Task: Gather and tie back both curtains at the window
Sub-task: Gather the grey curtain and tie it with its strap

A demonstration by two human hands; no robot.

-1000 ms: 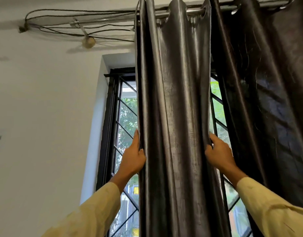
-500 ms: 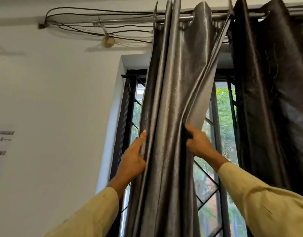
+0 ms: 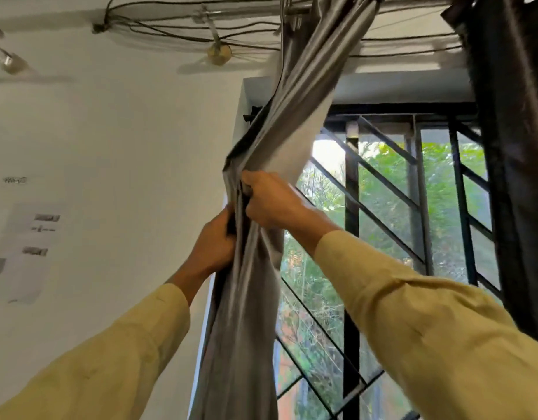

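Note:
The left grey satin curtain [image 3: 304,95] hangs from the rod [image 3: 252,12] and is bunched into a narrow bundle at the window's left edge. My left hand [image 3: 214,244] grips the bundle from the left side. My right hand [image 3: 270,201] grips it from the right, just above the left hand, fingers curled into the folds. Below my hands the fabric falls straight down. The right dark curtain [image 3: 510,147] hangs loose at the far right, touched by neither hand.
The window [image 3: 413,207] with black diagonal grille bars and green foliage behind lies open to view between the curtains. Cables [image 3: 170,31] run along the wall by the rod. A paper sheet [image 3: 31,247] is stuck on the white wall at left.
My right hand has swept the curtain's right edge leftward to meet my left hand, so the spread folds are now one tight bundle. More window shows. Both hands now grip the fabric.

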